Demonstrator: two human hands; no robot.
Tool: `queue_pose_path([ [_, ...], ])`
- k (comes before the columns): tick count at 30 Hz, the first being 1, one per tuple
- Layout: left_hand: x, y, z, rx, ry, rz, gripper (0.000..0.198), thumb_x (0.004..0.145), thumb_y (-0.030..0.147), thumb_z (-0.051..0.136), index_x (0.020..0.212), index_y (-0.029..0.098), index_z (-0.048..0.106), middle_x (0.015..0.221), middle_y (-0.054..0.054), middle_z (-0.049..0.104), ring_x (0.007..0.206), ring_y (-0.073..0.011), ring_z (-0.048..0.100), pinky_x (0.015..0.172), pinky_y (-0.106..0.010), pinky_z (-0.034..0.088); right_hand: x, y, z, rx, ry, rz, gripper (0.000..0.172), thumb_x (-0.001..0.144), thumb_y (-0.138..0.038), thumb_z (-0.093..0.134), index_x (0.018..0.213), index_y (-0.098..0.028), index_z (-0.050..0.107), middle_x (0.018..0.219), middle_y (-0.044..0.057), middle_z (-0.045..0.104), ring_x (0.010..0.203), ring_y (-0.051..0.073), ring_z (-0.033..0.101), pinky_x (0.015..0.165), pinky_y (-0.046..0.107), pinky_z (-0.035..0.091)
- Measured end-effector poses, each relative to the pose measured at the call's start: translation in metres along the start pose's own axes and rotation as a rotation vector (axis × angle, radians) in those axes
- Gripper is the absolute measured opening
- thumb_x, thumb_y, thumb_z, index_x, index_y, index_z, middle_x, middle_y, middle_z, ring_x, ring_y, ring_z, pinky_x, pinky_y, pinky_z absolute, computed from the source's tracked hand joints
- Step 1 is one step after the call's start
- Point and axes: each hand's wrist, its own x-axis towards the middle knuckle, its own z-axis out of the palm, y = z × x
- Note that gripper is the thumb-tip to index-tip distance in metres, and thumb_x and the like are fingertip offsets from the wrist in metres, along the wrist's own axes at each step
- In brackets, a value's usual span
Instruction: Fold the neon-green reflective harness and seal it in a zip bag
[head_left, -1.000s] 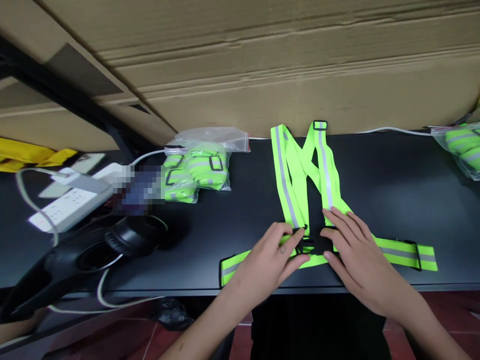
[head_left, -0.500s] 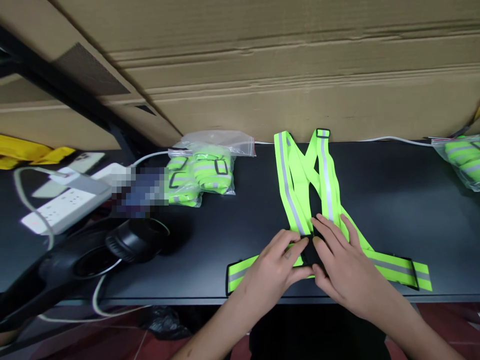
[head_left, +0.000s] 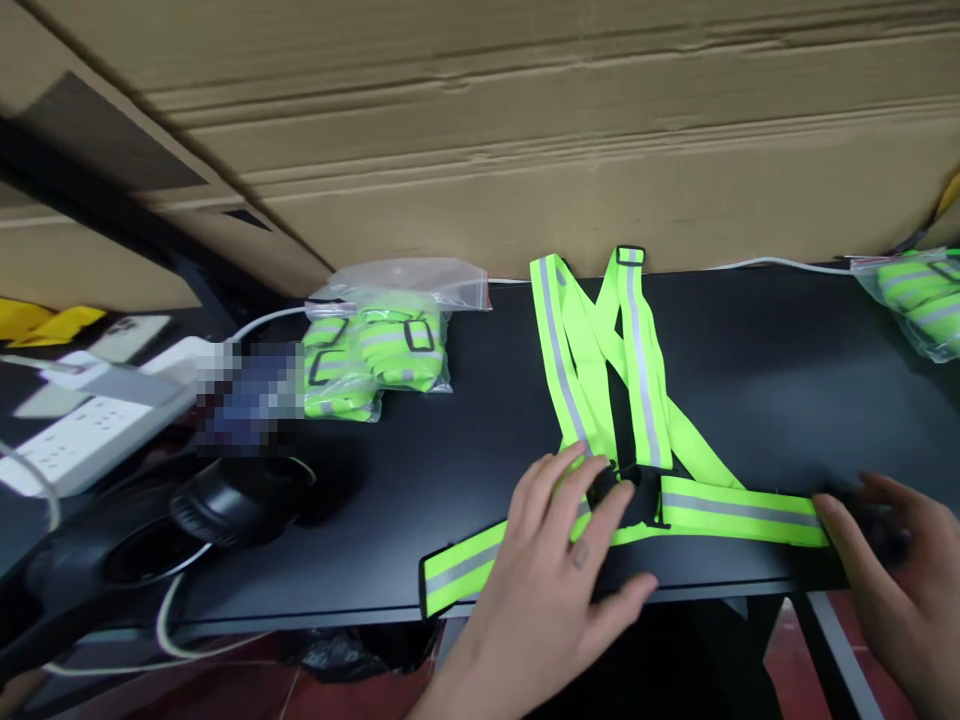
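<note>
A neon-yellow reflective harness (head_left: pixel 643 370) with grey stripes lies spread out, its shoulder straps pointing to the back. The straps meet the waist belt (head_left: pixel 742 508) at a black centre piece (head_left: pixel 637 495). My left hand (head_left: pixel 551 570) rests over the left side of that piece, fingers spread, covering part of the belt. Out past the belt's right end is my right hand (head_left: pixel 900 580), its fingers curled round something dark that is blurred. The thumb is at the belt's end; whether it grips the strap cannot be made out.
Bagged neon-yellow strap rolls (head_left: pixel 405 345) lie left of the harness, and another bag (head_left: pixel 922 305) is at the far right. A white power strip (head_left: pixel 97 430) and a black device (head_left: pixel 232 500) occupy the left. Cardboard (head_left: pixel 525 180) stands along the back.
My right hand has left the centre piece and moved right, past the belt's end. My left hand's fingers have spread. The view has shifted slightly.
</note>
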Motion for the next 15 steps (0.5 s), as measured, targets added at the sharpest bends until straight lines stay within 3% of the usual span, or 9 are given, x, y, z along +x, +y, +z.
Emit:
queue_pose_path([
  [3, 0.011, 0.01, 0.013, -0.021, -0.089, 0.091, 0.046, 0.099, 0.043, 0.054, 0.14, 0.021, 0.05, 0.144, -0.012, 0.053, 0.144, -0.0336, 0.036, 0.115, -0.06, 0.036, -0.002, 0.0, -0.005, 0.116, -0.111, -0.008, 0.056, 0.082, -0.076, 0.052, 0.095, -0.023, 0.066, 0.086, 0.01, 0.068, 0.074, 0.029, 0.064, 0.06, 0.04, 0.048],
  [6, 0.021, 0.01, 0.027, 0.012, -0.127, 0.098, 0.035, 0.103, 0.036, 0.048, 0.134, 0.022, 0.056, 0.141, -0.01, 0.057, 0.137, -0.0309, 0.047, 0.115, -0.059, 0.037, 0.001, -0.011, -0.012, 0.247, -0.217, 0.064, 0.052, 0.08, -0.076, 0.055, 0.085, -0.024, 0.063, 0.077, 0.006, 0.067, 0.059, 0.021, 0.059, 0.056, 0.035, 0.046],
  [12, 0.026, 0.004, 0.032, -0.029, -0.065, 0.078, 0.028, 0.101, 0.02, 0.051, 0.129, 0.019, 0.057, 0.126, -0.011, 0.062, 0.124, -0.0262, 0.056, 0.112, -0.056, 0.041, 0.005, -0.019, -0.022, 0.854, -0.505, 0.367, 0.054, 0.069, -0.06, 0.078, 0.101, -0.025, 0.052, 0.057, -0.004, 0.06, 0.044, 0.014, 0.053, 0.043, 0.026, 0.044],
  [15, 0.025, 0.0, 0.029, -0.069, -0.075, 0.108, 0.031, 0.1, 0.021, 0.055, 0.131, 0.019, 0.055, 0.125, -0.01, 0.063, 0.12, -0.0264, 0.055, 0.111, -0.056, 0.042, 0.007, -0.014, -0.023, 1.009, -0.61, 0.479, 0.059, 0.072, -0.053, 0.08, 0.114, -0.022, 0.053, 0.047, -0.008, 0.053, 0.036, 0.011, 0.043, 0.037, 0.023, 0.036],
])
